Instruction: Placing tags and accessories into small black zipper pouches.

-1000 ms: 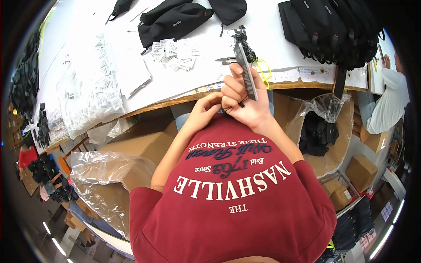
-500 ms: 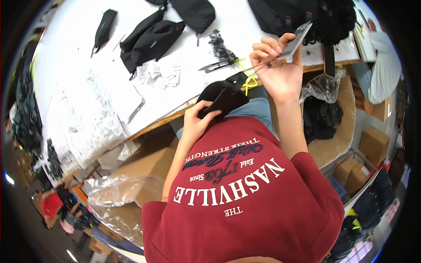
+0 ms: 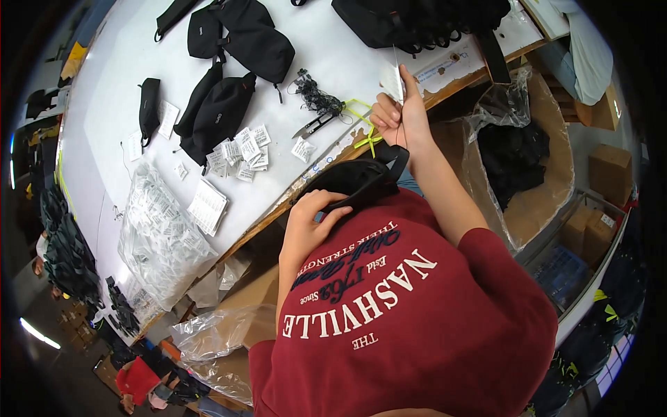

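- The left hand [image 3: 309, 222] grips a black pouch [image 3: 354, 182] — it sits at the table edge [image 3: 278, 212], in front of the red shirt [image 3: 410, 313].
- The right hand [image 3: 397, 118] pinches a small white packet [image 3: 393, 82], held up over the table.
- Small snips [image 3: 316, 125] lie just beside — near more white packets [image 3: 240, 149].

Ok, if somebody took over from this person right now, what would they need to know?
Left hand: grip on the black pouch at the table edge.
Right hand: raised, pinching a small white packet.
Nearby: loose white packets, snips, a tangle of black cords, more black pouches, a clear bag of packets.
Done: pouch and packet both in hand.
Left: the packet is not yet in the pouch.
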### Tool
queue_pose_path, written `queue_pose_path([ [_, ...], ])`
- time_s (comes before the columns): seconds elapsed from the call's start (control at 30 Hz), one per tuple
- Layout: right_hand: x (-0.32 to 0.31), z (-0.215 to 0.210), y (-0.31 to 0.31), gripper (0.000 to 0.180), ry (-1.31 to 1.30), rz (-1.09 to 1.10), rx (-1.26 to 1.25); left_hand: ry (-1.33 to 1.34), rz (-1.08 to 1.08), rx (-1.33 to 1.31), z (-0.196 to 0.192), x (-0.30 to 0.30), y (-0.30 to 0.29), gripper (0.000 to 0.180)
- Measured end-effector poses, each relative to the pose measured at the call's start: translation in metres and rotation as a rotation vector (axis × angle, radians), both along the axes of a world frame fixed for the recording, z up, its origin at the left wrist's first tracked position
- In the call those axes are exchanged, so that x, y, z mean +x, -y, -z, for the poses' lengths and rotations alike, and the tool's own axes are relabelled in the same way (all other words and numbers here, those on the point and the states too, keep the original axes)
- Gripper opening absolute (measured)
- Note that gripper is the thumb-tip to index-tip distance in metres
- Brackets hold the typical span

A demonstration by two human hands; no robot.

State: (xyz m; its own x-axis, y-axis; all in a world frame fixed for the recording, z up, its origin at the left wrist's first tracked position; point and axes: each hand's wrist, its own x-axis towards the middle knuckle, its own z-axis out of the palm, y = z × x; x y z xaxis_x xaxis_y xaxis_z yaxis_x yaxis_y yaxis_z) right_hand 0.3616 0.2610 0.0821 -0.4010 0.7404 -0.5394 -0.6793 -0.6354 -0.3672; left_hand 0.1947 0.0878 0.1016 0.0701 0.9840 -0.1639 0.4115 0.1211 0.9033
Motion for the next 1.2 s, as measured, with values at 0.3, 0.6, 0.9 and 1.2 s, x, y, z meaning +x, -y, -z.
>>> queue_pose_path([
  [0.3, 0.02, 0.008, -0.013, 0.023, 0.685, 0.187, 0.515, -0.155, -0.215, 0.011, -0.005, -0.032, 0.001, 0.019],
  [0.6, -0.008, -0.054, 0.022, 0.033, 1.118, -0.889, 1.03, -0.269, -0.086, 0.327, -0.025, -0.013, -0.024, 0.017],
  [0.9, -0.01, -0.046, 0.029, 0.046, 1.084, -1.335, 1.236, -0.155, 0.092, 0.149, -0.007, -0.034, -0.012, 0.019],
  [1.2, -0.004, -0.041, 0.038, 0.041, 1.095, -1.399, 1.589, -0.784, -0.513, 0.386, 0.079, -0.113, -0.032, 0.017],
])
